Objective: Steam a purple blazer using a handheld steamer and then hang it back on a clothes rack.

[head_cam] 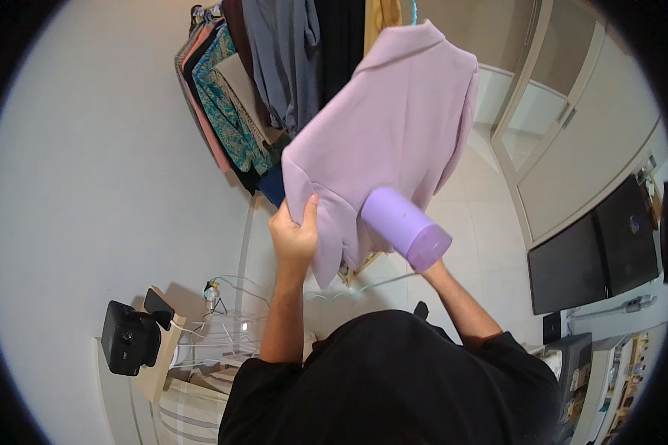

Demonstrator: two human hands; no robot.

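A pale pink blazer (389,122) hangs by a light blue hanger (414,11), its back towards me. My left hand (295,231) grips the blazer's left sleeve, thumb on top, and pulls it out to the side. Against the lower part of the blazer is a purple handheld garment steamer (403,225) with a translucent end. My right hand (431,271) is under the steamer, mostly hidden behind its body, and holds it from below. A pale green cord runs from near that hand to the left.
More clothes, among them a green patterned garment (217,94) and grey trousers (289,61), hang behind on the left. A black projector-like device (125,336) stands at the lower left by loose cables. Sliding wardrobe doors (584,128) and two dark screens (568,267) are on the right.
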